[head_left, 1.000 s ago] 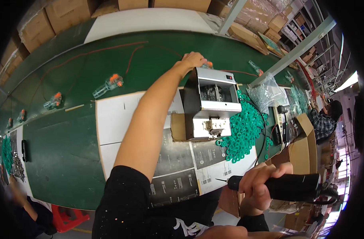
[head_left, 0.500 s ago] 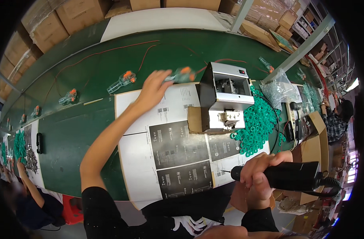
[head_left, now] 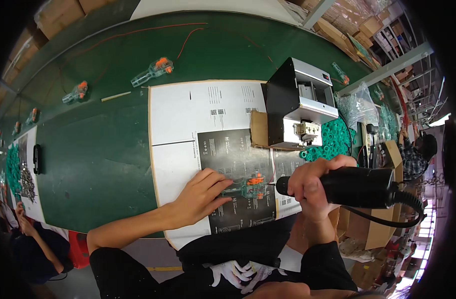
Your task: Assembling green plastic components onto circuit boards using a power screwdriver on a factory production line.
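My left hand (head_left: 203, 195) pinches the narrow handle end of a clear teal plastic housing (head_left: 251, 186) with orange parts. The housing lies over the black-and-white printed sheet (head_left: 175, 164). My right hand (head_left: 312, 187) is wrapped round a black electric screwdriver (head_left: 360, 187) held level, its thin bit pointing left. The bit's tip is close to the orange end of the housing; whether they touch I cannot tell. Behind them stands a black and silver screw feeder (head_left: 297, 107). Many green rings (head_left: 332, 142) are heaped beside it.
More teal and orange housings (head_left: 155, 71) with red wires lie along the far side of the green table (head_left: 98, 164). A clear plastic bag (head_left: 357, 107) and an open cardboard box (head_left: 387, 219) are at the right. Another person's arm (head_left: 38, 234) shows at far left.
My left hand has brought the housing from the far side of the sheet towards me, up to the screwdriver's bit. The screwdriver has shifted slightly left and away from me. The whole view has shifted too.
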{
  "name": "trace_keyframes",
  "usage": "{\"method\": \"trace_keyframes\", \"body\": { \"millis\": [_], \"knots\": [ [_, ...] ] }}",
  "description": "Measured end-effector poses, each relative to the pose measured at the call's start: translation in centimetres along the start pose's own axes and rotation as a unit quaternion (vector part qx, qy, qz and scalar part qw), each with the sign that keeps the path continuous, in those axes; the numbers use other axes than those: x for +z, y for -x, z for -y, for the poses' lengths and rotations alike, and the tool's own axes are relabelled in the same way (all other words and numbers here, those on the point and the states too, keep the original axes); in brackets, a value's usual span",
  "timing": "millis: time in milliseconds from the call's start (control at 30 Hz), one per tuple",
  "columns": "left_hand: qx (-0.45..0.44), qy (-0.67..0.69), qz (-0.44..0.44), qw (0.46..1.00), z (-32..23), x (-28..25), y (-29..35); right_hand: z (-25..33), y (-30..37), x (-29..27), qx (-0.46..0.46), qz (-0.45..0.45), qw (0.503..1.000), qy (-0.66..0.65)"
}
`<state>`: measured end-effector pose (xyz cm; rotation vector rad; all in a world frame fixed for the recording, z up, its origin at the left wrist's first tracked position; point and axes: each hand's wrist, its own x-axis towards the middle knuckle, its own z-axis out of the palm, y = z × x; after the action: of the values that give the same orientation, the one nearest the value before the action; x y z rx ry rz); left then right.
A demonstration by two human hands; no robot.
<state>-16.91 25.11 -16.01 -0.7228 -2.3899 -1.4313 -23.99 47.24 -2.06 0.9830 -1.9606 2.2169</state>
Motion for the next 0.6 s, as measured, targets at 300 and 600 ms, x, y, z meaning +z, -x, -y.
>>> {"method": "trace_keyframes", "body": {
  "millis": [300, 600],
  "knots": [
    [-0.003, -0.030, 0.020, 0.999, 0.4, -0.2, 0.2, -1.4, 0.9, 0.0, 0.014, 0.036, 0.999, 0.004],
    [-0.018, -0.045, 0.045, 0.998, 0.4, -0.4, 0.2, -2.8, 1.1, 1.3, -0.052, 0.085, 0.993, 0.069]
  ]
}}
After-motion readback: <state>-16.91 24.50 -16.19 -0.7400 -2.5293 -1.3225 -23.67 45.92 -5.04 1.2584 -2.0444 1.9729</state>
